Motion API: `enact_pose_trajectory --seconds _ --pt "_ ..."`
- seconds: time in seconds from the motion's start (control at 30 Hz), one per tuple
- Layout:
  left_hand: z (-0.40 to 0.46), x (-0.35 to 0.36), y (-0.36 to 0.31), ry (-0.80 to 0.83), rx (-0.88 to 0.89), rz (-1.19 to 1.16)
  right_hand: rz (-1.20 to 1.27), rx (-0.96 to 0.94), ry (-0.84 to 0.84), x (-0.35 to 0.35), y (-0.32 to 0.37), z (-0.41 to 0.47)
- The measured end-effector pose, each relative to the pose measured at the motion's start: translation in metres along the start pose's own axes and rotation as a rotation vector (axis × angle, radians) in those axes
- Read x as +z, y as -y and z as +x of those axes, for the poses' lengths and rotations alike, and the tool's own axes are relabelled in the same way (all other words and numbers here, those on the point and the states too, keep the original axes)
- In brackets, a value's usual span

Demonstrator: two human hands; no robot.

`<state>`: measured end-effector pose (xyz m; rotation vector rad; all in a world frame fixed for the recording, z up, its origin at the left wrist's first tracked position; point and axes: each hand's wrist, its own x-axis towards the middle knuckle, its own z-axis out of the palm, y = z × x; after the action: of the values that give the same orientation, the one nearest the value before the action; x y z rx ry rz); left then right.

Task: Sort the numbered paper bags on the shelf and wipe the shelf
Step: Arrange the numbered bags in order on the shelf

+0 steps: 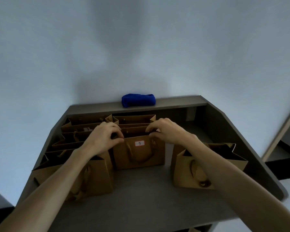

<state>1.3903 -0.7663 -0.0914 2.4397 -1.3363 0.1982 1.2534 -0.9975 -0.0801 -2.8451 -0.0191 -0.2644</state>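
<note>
I take the bag marked 5 (139, 152) as my landmark; it stands upright near the middle of the grey shelf (141, 198), its white label facing me and its paper handles hanging down the front.

To the left of it I see a row of brown paper bags (70, 143) packed one behind another toward the back wall, mouths open; one of them, far back, shows a label I read as 3, though it is blurred. The nearest bag of that row (94, 178) stands just beside the bag marked 5, partly hidden by my left forearm.

My left hand (105, 136) is at the upper left corner of the bag marked 5, fingers curled and the grip pinching the rim there. My right hand (164, 130) is at the upper right corner, fingers bent down onto the rim, the grip pinching it as well.

Directly behind the bag marked 5 stand more open bags (134, 120). Beyond them, on the raised back ledge (182, 102), lies a folded blue cloth (138, 100), against the wall.

To the right of the bag marked 5, apart from it, a lone bag (187, 173) stands with its handle facing front, under my right forearm.
</note>
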Motion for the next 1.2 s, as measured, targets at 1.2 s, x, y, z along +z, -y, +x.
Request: enact_pose_trajectory --seconds 1.2 --pt "0.047 0.069 -0.156 0.221 0.415 -0.361 0.017 0.332 0.175 -0.073 -0.116 -0.118"
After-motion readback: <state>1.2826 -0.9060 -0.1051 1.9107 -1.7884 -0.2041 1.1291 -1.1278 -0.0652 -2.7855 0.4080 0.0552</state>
